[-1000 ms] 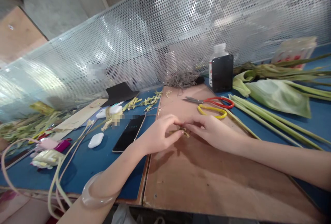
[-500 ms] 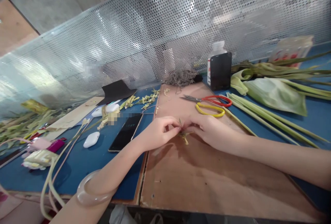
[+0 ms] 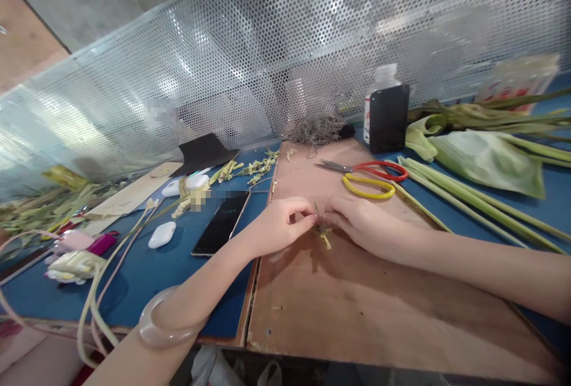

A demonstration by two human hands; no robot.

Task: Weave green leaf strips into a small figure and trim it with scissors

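Over the brown wooden board (image 3: 312,308), my left hand (image 3: 285,226) pinches a small piece of plant material (image 3: 325,235) between thumb and forefinger. Fingertips of my right hand (image 3: 363,225) close on the same piece from the other side, the two hands nearly touching. A thin tip sticks up between the fingers and a yellowish end hangs below them. Just behind my right hand lie scissors (image 3: 361,176) with one red and one yellow handle, blades pointing left. A pale bangle is around my left wrist.
A phone (image 3: 222,223) and a white case (image 3: 162,235) lie on the blue surface at left. Grey string (image 3: 317,130) is heaped at the back. A bottle (image 3: 373,112) stands behind a black rectangular object (image 3: 389,118). Green stalks (image 3: 482,204) lie at right, a perforated metal screen behind.
The view has shifted slightly, so most things appear a little further right. My hands are slightly closer together, still pinching the small piece.
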